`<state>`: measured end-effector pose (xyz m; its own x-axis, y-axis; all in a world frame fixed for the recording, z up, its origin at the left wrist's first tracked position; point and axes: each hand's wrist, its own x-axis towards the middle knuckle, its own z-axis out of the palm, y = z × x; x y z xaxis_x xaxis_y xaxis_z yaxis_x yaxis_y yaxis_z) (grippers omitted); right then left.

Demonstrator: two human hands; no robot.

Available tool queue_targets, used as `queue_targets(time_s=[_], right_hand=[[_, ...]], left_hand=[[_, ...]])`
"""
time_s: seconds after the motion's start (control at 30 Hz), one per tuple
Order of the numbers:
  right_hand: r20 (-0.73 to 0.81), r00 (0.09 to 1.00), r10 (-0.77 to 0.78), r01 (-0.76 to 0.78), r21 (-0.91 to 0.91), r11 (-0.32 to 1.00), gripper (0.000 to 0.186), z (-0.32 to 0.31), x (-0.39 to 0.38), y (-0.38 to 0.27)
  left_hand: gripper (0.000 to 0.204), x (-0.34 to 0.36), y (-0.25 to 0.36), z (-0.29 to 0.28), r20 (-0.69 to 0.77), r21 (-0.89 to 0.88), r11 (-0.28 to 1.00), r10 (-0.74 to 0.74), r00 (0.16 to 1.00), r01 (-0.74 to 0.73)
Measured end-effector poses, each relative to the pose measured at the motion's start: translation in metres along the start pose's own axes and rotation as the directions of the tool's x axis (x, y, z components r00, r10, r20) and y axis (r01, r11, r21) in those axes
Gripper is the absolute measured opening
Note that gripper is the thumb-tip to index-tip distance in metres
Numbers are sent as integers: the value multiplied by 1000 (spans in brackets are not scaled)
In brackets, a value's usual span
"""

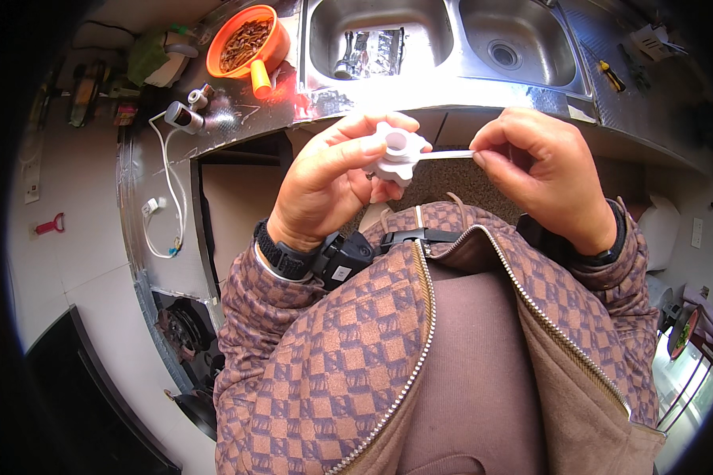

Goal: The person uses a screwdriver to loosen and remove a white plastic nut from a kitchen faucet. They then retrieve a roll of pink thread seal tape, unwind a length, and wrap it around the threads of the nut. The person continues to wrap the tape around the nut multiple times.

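My left hand (329,182) holds a small white round spool with scalloped edges (398,154), a roll of thin white tape. A strip of the white tape (445,154) runs from the spool to the right. My right hand (543,170) pinches the end of that strip between thumb and forefinger. Both hands are held in front of my chest, just below the edge of a steel double sink (451,83). Both wrists carry dark bands, and my sleeves are brown checkered.
An orange bowl (245,39) with brown contents stands on the steel counter left of the sink. A white cable (166,198) hangs down the counter's side. A metal fitting lies in the left basin (372,51). A yellow-handled screwdriver (610,77) lies at the right.
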<state>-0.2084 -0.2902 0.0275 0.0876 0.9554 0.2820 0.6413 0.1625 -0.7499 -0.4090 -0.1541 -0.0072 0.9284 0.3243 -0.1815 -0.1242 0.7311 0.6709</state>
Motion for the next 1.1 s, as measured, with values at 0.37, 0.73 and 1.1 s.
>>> queue_targets(time_s=[0.37, 0.73, 1.1], right_hand=[[-19, 995, -102, 99, -118, 988, 8, -6, 3, 1], [-19, 984, -176, 172, -116, 978, 11, -4, 7, -5], [-24, 965, -261, 256, -122, 959, 14, 1, 13, -11]], left_hand=[[49, 7, -5, -3, 128, 21, 991, -132, 983, 130], [69, 10, -14, -5, 279, 78, 990, -133, 951, 116], [85, 13, -13, -2, 360, 107, 993, -91, 928, 55]])
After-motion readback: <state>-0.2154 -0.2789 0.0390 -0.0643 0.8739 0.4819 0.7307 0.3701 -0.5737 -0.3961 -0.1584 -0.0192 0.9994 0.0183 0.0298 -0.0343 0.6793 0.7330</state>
